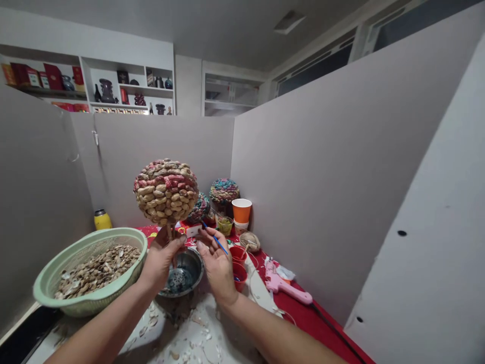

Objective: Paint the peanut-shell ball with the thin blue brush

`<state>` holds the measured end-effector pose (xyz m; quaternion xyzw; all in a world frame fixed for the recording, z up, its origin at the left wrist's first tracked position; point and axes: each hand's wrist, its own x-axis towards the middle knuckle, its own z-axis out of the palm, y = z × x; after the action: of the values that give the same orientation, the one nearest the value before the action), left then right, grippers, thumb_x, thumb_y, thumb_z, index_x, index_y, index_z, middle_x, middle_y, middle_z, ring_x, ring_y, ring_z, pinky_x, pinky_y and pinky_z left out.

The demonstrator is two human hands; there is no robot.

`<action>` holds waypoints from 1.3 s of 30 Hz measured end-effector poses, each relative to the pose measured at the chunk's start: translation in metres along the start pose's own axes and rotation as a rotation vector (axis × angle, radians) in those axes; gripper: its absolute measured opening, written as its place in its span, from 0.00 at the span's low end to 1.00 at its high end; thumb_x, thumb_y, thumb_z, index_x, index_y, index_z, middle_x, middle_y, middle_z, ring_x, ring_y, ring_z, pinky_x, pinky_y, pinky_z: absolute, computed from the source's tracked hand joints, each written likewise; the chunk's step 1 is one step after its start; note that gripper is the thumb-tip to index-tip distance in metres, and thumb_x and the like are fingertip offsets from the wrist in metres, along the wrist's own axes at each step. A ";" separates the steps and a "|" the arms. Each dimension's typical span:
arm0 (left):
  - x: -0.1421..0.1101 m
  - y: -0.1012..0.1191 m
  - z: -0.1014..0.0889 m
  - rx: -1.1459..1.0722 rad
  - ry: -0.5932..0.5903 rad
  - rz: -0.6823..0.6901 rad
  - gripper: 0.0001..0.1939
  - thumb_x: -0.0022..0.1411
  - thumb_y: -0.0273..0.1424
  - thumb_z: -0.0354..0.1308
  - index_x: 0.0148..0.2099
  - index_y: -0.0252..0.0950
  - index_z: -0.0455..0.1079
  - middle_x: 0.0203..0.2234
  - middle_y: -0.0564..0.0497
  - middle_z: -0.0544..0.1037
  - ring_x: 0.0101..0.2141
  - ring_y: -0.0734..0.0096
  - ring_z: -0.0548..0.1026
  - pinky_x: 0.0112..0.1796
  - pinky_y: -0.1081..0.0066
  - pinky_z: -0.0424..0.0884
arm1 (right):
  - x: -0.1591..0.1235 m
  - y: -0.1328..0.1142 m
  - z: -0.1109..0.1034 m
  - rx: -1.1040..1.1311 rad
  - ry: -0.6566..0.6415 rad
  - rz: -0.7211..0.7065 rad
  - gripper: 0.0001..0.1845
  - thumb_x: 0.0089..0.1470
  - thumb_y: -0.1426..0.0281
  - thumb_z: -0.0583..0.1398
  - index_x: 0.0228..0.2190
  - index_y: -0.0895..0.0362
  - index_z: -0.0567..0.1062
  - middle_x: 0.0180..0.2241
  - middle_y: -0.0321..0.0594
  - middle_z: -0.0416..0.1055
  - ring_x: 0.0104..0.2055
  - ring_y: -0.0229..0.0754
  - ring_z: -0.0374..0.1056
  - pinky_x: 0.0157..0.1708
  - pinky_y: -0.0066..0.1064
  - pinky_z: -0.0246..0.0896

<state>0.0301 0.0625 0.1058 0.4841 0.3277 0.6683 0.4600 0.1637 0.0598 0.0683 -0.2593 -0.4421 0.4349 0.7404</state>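
My left hand (161, 260) is closed around the short stem under a ball covered in peanut shells (165, 191), held up above a metal bowl (184, 273). The top shells are painted pink-red, the lower ones are bare tan. My right hand (216, 263) pinches a thin blue paintbrush (215, 238), its tip near the ball's lower right side. Two small red cups of paint (238, 263) stand just right of that hand.
A green basket of peanut shells (89, 270) sits at left, with a yellow bottle (102, 219) behind. Two painted shell balls (223, 192), an orange cup (241, 210), a twine ball (249, 241) and a pink glue gun (286, 287) lie on the red cloth. Grey partitions enclose the desk.
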 end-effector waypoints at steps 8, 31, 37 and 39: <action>0.002 0.012 0.010 -0.063 -0.122 -0.045 0.17 0.48 0.36 0.79 0.38 0.35 0.81 0.29 0.53 0.82 0.33 0.68 0.77 0.36 0.73 0.72 | -0.010 0.000 0.009 0.062 -0.123 0.049 0.28 0.49 0.58 0.74 0.49 0.50 0.74 0.52 0.43 0.82 0.54 0.49 0.79 0.59 0.43 0.72; -0.006 0.008 0.001 -0.208 -0.420 -0.347 0.19 0.48 0.28 0.79 0.43 0.34 0.82 0.36 0.48 0.84 0.29 0.75 0.76 0.30 0.76 0.76 | 0.028 -0.021 -0.006 0.304 -0.027 0.150 0.32 0.45 0.56 0.76 0.48 0.51 0.71 0.50 0.41 0.81 0.46 0.44 0.79 0.47 0.38 0.76; -0.002 -0.001 -0.001 -0.257 -0.429 -0.366 0.21 0.46 0.28 0.81 0.43 0.33 0.82 0.33 0.51 0.82 0.28 0.77 0.75 0.28 0.78 0.76 | 0.024 -0.016 -0.003 0.346 -0.109 0.267 0.34 0.42 0.56 0.78 0.48 0.51 0.73 0.55 0.44 0.78 0.47 0.45 0.77 0.38 0.34 0.76; 0.000 -0.003 -0.002 -0.262 -0.433 -0.365 0.20 0.46 0.29 0.81 0.42 0.33 0.82 0.33 0.51 0.82 0.28 0.78 0.75 0.28 0.79 0.76 | 0.027 -0.015 -0.002 0.358 -0.118 0.283 0.34 0.41 0.57 0.78 0.47 0.51 0.74 0.54 0.43 0.78 0.46 0.44 0.77 0.36 0.31 0.75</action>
<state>0.0292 0.0631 0.1027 0.4851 0.2147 0.4926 0.6899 0.1778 0.0765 0.0905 -0.1573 -0.3598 0.6203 0.6790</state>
